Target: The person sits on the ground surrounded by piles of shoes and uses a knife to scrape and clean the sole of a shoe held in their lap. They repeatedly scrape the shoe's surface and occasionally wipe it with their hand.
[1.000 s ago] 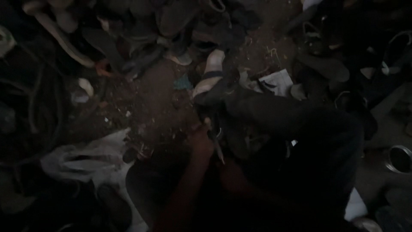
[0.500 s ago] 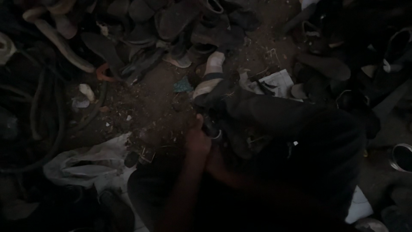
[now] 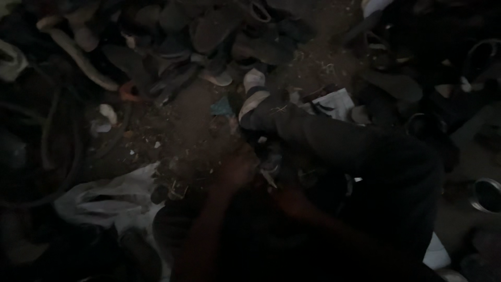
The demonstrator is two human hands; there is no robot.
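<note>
The scene is very dark. My left hand (image 3: 237,169) and my right hand (image 3: 289,198) meet low in the middle, over a small dark object (image 3: 269,167) with a pale edge that both seem to hold; what it is I cannot tell. My leg in dark trousers (image 3: 339,141) stretches up and left, ending at a foot in a dark sandal with a pale sole (image 3: 253,102). The fingers of both hands look curled around the object.
A heap of worn shoes and sandals (image 3: 209,36) fills the top. Dark tyre-like rubber loops (image 3: 47,141) lie at left. A white plastic bag (image 3: 109,201) is at lower left, crumpled paper (image 3: 334,102) by my leg, a metal bowl (image 3: 488,196) at right on the dirt floor.
The view has shifted slightly. My hands stay together over the small object, moving only a little.
</note>
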